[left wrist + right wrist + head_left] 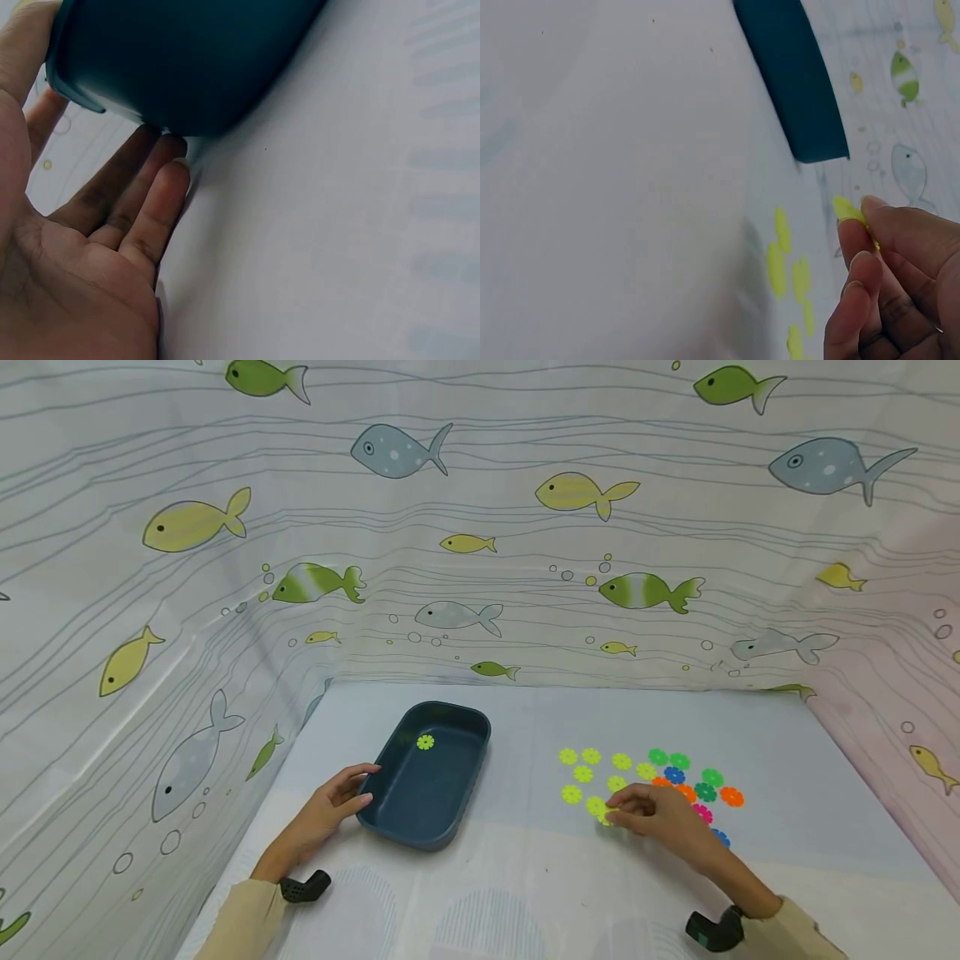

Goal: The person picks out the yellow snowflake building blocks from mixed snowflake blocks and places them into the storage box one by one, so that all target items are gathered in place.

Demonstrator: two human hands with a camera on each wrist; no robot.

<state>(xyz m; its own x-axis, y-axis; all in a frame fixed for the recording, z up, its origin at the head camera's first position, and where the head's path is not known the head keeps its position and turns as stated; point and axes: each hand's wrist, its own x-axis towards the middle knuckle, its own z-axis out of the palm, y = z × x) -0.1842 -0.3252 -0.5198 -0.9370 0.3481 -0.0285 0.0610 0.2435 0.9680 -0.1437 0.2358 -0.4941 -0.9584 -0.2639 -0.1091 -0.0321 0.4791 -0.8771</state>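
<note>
A dark blue rectangular bin stands on the table, with one yellow notched plastic disc lying inside. My left hand grips the bin's left side, thumb at the rim and the other fingers along the outer wall; the left wrist view shows fingertips against the bin's lower side. Right of the bin, my right hand pinches a yellow notched disc between thumb and index finger. It is held over the near edge of a group of loose yellow discs, one of them close beside the fingertips.
Behind the right hand lie more notched discs: green, blue, orange and pink, some partly hidden by the hand. A fish-printed sheet rises at the back and both sides of the white table.
</note>
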